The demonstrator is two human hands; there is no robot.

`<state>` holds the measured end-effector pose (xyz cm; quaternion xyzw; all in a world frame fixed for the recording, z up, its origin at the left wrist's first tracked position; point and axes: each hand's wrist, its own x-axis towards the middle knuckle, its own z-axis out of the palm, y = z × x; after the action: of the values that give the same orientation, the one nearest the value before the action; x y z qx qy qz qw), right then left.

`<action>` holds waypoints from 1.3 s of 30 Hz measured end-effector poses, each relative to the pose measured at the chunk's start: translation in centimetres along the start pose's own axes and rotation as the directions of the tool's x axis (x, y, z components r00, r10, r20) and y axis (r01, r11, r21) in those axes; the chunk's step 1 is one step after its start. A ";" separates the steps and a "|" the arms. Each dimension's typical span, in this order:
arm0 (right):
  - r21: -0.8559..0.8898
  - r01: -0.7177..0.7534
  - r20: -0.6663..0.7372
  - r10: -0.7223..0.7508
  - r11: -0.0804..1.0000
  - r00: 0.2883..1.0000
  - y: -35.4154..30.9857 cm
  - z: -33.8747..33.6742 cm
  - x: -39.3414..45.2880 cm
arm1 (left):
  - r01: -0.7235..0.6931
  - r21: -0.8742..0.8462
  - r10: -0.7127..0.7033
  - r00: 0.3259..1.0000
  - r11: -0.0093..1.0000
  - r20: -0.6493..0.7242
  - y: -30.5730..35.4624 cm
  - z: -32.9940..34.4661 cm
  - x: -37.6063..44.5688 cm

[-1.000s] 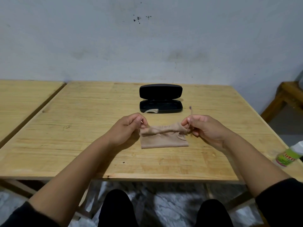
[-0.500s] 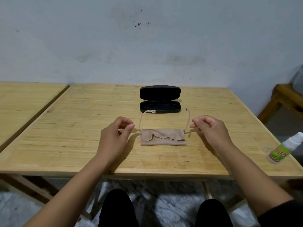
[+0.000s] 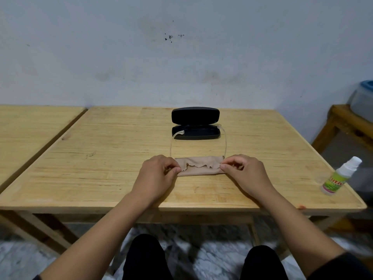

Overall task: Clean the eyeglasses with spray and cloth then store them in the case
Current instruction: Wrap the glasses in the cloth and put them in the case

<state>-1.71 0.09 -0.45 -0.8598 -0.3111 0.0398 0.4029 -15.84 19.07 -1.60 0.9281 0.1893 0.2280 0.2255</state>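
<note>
Beige cloth lay draped over the eyeglasses on the tabletop, its ends pinched by the left hand and right hand. Beyond both hands sat the open black case; far right of the right hand, the spray bottle.

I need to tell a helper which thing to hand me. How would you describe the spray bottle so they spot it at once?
Look at the wooden table and follow its right edge toward the near corner. There stands the spray bottle, tilted, alone, far from the hands and the black case: small, with a white nozzle and a green label.
</note>
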 end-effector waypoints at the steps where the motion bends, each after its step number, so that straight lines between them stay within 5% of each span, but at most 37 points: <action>1: 0.013 0.002 -0.009 -0.002 1.000 1.000 -0.1 -0.1 0.0 | 0.000 0.003 0.000 1.000 1.000 -0.006 0.0 0.0 0.0; 9: 0.021 0.016 0.077 -0.017 1.000 0.997 0.7 -1.0 -0.2 | -0.010 0.007 0.010 1.000 1.000 -0.005 -0.8 -0.5 -0.3; 15: 0.252 -0.064 -0.094 0.091 0.966 0.991 0.8 -0.5 0.8 | 0.108 -0.155 -0.139 0.969 0.982 -0.203 -0.4 -0.8 0.7; 28: 0.068 0.037 0.059 -0.041 0.997 0.997 0.3 0.3 2.5 | -0.033 -0.193 -0.005 0.981 0.981 -0.193 0.5 -0.2 2.2; 33: 0.076 0.007 0.091 -0.014 0.997 0.996 0.3 0.3 2.8 | -0.157 0.005 0.157 0.987 0.988 0.018 0.9 0.4 2.8; 39: 0.221 -0.064 0.086 0.046 0.973 0.995 0.6 -0.9 2.7 | -0.065 -0.068 0.063 0.998 0.996 -0.029 1.0 0.2 2.3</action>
<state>1.04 0.72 0.19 -0.8151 -0.2967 0.1203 0.4828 -13.59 19.27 -0.48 0.9222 0.1544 0.2541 0.2473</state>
